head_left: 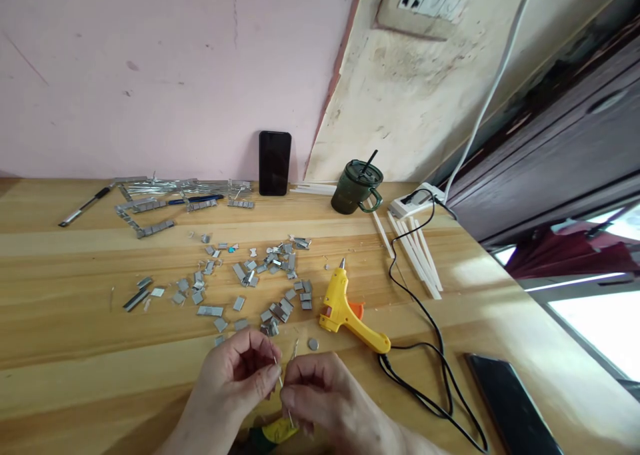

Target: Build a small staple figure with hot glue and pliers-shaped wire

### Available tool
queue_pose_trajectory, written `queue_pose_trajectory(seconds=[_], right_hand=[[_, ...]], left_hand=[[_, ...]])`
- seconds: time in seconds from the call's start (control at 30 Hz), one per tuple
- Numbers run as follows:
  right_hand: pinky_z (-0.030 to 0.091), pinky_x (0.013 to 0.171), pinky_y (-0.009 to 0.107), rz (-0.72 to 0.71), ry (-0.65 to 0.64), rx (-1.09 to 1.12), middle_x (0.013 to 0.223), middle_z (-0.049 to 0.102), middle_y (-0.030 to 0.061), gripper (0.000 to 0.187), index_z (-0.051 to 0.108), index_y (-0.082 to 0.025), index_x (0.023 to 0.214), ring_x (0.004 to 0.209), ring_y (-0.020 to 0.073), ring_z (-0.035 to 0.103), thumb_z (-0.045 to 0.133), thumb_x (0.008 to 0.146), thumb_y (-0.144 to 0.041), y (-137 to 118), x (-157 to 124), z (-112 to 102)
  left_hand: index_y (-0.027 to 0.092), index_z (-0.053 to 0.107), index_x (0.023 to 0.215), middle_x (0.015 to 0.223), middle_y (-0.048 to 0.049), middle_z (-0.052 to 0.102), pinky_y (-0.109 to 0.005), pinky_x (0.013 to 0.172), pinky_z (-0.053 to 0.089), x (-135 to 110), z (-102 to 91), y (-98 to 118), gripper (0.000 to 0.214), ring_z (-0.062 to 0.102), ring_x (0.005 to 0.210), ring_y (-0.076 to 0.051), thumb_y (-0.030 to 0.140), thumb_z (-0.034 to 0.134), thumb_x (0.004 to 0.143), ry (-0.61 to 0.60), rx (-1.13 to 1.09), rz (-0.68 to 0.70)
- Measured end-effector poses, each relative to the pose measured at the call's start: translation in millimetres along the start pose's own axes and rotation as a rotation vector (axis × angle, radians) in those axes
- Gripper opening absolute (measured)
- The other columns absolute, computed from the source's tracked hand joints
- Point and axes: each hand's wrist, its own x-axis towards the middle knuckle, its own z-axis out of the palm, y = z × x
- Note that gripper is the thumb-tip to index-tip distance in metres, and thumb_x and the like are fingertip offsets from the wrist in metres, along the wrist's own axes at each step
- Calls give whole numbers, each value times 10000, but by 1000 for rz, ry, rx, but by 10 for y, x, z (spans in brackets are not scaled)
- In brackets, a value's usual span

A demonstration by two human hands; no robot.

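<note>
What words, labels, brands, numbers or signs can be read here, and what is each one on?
None can be read.
Yellow glue gun: no legible marking; anything fine is too small to read.
Green mug: no lettering can be made out.
Upright phone and flat phone: dark screens, no readable text.

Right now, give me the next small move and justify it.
I'd probably steady the thin rod with the left hand and shift the right hand slightly along it: both hands appear to pinch it close together, with part of it showing in the gap between them.
</note>
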Motion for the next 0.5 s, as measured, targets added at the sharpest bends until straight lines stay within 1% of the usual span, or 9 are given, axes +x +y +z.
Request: queue_pose_trajectory(seconds=[0.13, 0.23, 0.4, 0.5], right_hand=[[224, 374, 199, 0, -20, 103, 378, 419, -62, 179, 494, -169, 453, 354, 46, 332, 531, 606, -255, -18, 19, 8], [206, 334, 199, 16, -46, 156, 345, 415, -60, 182, 514, -168, 433, 312, 46, 320, 539, 593, -252, 33, 49, 20], [201, 287, 176, 46, -63, 281, 326, 442, -46, 156, 555, -145, 420, 271, 39, 328, 543, 563, -206, 109, 81, 15], [229, 271, 155, 104, -67, 395, 321, 477, -31, 146, 565, -134, 398, 246, 36, 362, 558, 526, -203, 94, 86, -1]], left_hand=[[190, 633, 601, 582, 34, 576, -187, 487, 353, -32, 28, 10, 144, 440, 521, -94, 265, 756, 606, 29, 17, 4], [191, 620, 584, 616, 28, 607, -190, 493, 380, -49, 32, 13, 157, 469, 532, -101, 266, 756, 604, 46, 23, 18], [200, 643, 584, 645, 9, 638, -209, 557, 444, -33, -29, -1, 137, 540, 615, -145, 265, 762, 605, -60, 108, 84], [201, 627, 579, 653, 9, 644, -192, 510, 417, -13, -60, -12, 161, 503, 569, -125, 297, 740, 639, -86, 117, 102]])
